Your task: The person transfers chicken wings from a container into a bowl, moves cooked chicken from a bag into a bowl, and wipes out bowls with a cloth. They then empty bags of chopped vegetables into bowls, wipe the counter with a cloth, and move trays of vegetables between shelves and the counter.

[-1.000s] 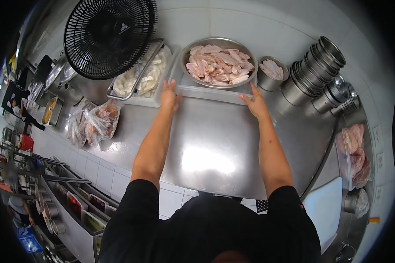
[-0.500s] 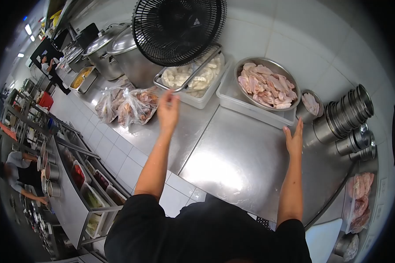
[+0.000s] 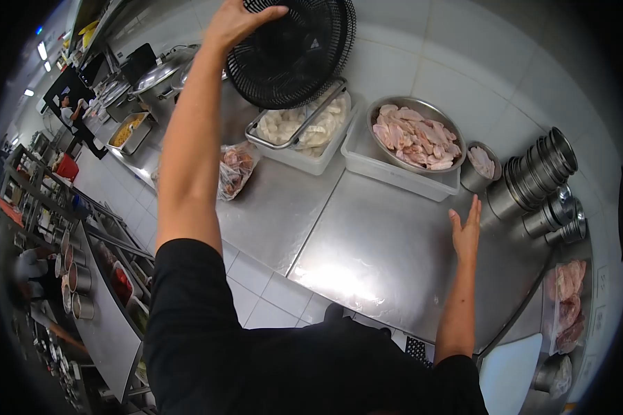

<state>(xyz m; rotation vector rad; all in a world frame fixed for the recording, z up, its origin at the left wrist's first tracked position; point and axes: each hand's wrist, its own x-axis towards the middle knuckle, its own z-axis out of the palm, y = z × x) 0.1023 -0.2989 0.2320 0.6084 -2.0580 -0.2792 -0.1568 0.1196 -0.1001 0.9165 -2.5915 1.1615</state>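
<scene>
At the top edge, my left hand [image 3: 239, 24] is on the rim of a round black plastic mesh basket [image 3: 291, 62], thumb over its inside; the other fingers are partly cut off. The basket leans above a clear plastic tub [image 3: 308, 162] of pale white pieces with a metal frame across it. My right hand [image 3: 468, 232] is open, fingers stretched, over the steel counter [image 3: 374, 242] and holding nothing. Nearest to it are a steel cup [image 3: 477, 180] with pale meat and a steel bowl [image 3: 377, 142] of raw chicken pieces set on a plastic tray [image 3: 401, 183].
Stacked steel containers [image 3: 526, 183] stand at right, with bagged raw meat [image 3: 567, 304] and a white board [image 3: 509, 373] below. Bagged meat [image 3: 237, 169] lies left, partly behind my arm. Lidded pots [image 3: 163, 72] and another person [image 3: 79, 121] are farther back.
My left hand has risen from beside the tub to the basket's rim, and the basket has shifted slightly. My right hand stays open near the cup, a little lower in view.
</scene>
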